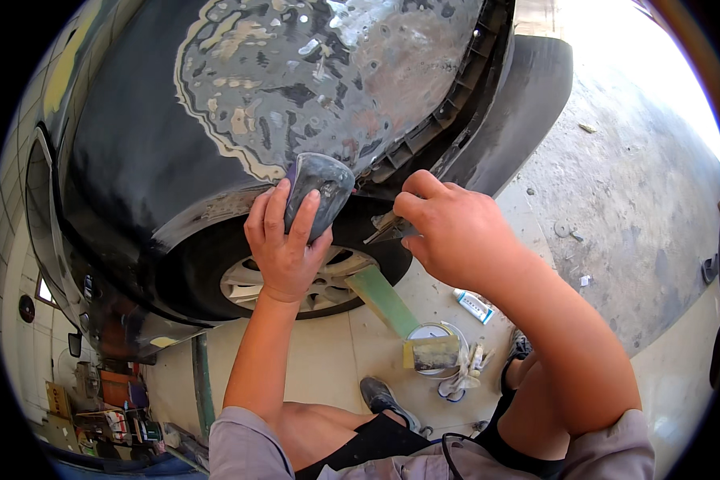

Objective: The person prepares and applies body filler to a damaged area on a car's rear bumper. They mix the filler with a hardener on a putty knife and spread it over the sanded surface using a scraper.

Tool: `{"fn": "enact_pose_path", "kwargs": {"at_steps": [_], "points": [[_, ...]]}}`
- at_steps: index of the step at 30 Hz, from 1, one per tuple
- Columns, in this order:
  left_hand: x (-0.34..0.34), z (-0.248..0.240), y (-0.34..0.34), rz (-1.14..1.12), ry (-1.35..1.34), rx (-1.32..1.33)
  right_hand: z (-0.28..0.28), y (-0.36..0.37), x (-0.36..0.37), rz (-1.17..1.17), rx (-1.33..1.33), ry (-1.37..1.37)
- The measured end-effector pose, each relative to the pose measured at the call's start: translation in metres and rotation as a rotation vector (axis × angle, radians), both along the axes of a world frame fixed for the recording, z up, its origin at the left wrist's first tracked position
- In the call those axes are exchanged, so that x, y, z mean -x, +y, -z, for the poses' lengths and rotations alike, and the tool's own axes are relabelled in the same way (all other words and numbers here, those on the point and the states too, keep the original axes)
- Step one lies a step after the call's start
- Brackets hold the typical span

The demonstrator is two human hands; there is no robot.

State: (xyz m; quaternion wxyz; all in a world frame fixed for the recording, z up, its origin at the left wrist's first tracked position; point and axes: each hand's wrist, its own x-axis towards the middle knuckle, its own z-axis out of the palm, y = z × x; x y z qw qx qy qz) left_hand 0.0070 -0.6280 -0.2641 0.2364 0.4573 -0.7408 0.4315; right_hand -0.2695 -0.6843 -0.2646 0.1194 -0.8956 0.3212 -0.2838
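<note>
My left hand [286, 248] is closed around a dark grey sanding pad [323, 192] with a purple edge, held against the lower part of the car's rear panel [328, 96]. That panel is patchy, with bare metal, grey areas and a tan filler border. To the right of the pad, my right hand [456, 228] is closed beside the open bumper gap. A small dark piece [386, 227] shows at its fingertips, but I cannot make out what it is or whether it is gripped.
Below the panel is the car's wheel [328, 280], with a green board [384, 302] leaning near it. On the floor are a round can [436, 330] with a flat spreader [436, 353], white gloves [464, 372] and a white-blue tube [474, 306]. The loose bumper [528, 104] juts out right.
</note>
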Motion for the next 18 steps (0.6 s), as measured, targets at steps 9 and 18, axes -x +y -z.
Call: {"fn": "enact_pose_path", "kwargs": {"at_steps": [9, 18], "points": [[-0.001, 0.008, 0.005, -0.036, -0.02, 0.045, 0.001, 0.003, 0.001, -0.024, -0.041, 0.014], [-0.061, 0.048, 0.097, -0.364, 0.044, -0.075, 0.012, 0.01, 0.009, -0.035, 0.026, 0.007]]}}
